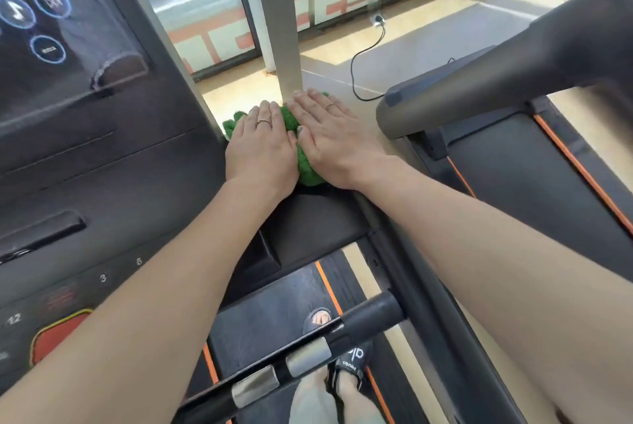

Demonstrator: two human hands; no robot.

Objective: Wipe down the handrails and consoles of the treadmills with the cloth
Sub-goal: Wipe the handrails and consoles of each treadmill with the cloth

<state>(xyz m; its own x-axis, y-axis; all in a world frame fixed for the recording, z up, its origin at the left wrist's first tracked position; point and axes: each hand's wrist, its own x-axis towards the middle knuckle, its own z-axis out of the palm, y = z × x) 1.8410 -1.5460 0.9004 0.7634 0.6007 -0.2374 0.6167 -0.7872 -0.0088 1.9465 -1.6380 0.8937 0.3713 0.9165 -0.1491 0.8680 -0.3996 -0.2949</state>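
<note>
A green cloth (pixel 306 165) lies on the right end of the dark treadmill console (pixel 102 184), where the side handrail (pixel 428 269) begins. My left hand (pixel 262 146) and my right hand (pixel 330 134) press flat on the cloth side by side, fingers straight and pointing away from me. Most of the cloth is hidden under the palms; green edges show at the left, between the hands and by the right fingertips. The console's touch screen (pixel 51 23) glows at the upper left. A front handlebar (pixel 308 358) with metal sensor plates crosses below my forearms.
A second treadmill (pixel 513 81) stands to the right, its grey arm close to my right hand. A white pillar (pixel 277 12) rises just behind the cloth. A black cable (pixel 363 60) runs over the floor by the windows. My sandalled foot (pixel 349 365) stands on the belt below.
</note>
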